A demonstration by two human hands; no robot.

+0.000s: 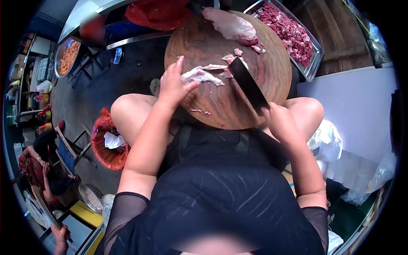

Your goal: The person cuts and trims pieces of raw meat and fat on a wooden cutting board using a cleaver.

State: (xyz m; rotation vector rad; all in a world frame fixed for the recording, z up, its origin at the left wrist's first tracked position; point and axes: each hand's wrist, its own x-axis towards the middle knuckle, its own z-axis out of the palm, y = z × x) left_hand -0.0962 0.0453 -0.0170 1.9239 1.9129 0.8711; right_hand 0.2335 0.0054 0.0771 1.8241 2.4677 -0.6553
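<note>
My right hand [278, 121] is closed around the handle of a dark, broad-bladed cleaver [250, 83], whose far end rests near small meat bits on a round wooden chopping block [233, 108]. My left hand [172, 85] lies with its fingers stretched out at the block's left side, beside a pale, fatty strip of meat [203, 75]. The thumb reaches toward the strip; I cannot tell whether it touches. A large pale piece of meat [231, 26] sits at the block's far edge. Little scraps [200, 111] are scattered near its front left.
A metal tray [318, 53] of cut red meat stands beyond the block on the right. At left are a red-lined bin [98, 140], a metal bowl [58, 68] of orange pieces and a folding stool [64, 151]. Other people's hands [45, 168] show at the lower left.
</note>
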